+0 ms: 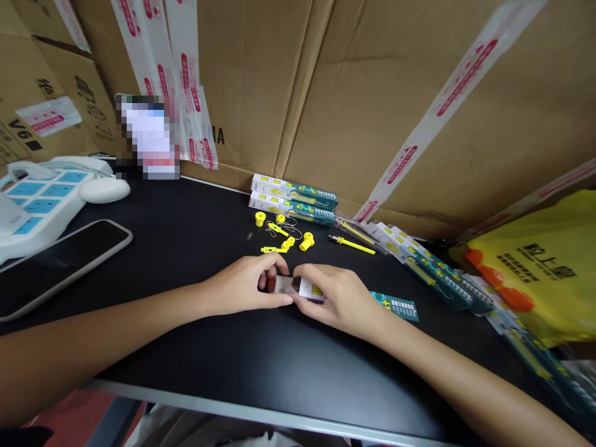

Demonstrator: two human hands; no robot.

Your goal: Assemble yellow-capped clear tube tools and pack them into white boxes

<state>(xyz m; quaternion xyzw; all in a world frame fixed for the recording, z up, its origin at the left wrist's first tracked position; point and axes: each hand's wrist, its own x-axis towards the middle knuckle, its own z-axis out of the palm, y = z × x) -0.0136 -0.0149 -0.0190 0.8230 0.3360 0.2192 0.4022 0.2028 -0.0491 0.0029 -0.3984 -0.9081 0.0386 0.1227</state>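
Note:
A slim white-and-teal carton (395, 305) lies across the black tabletop, with my right hand (342, 295) closed around its white end. That end stands open, its pale flap (283, 285) pointing left. My left hand (251, 282) curls about the flap, thumb below and fingers above; the fingertips are partly hidden. Just beyond my hands are loose yellow parts: a flanged plug (306, 241), a smaller plug (260, 218), slotted yellow strips (274, 249) and thin wire hooks (291, 225). A small dark spring (250, 236) lies left of them, and a yellow rod (356, 245) to the right.
Similar cartons (293, 208) lie against the cardboard wall (386, 93), with more (423, 267) to the right. A yellow bag (540, 267) stands at far right. On the left are a phone (65, 264), a power strip (51, 192) and a white oval object (105, 190).

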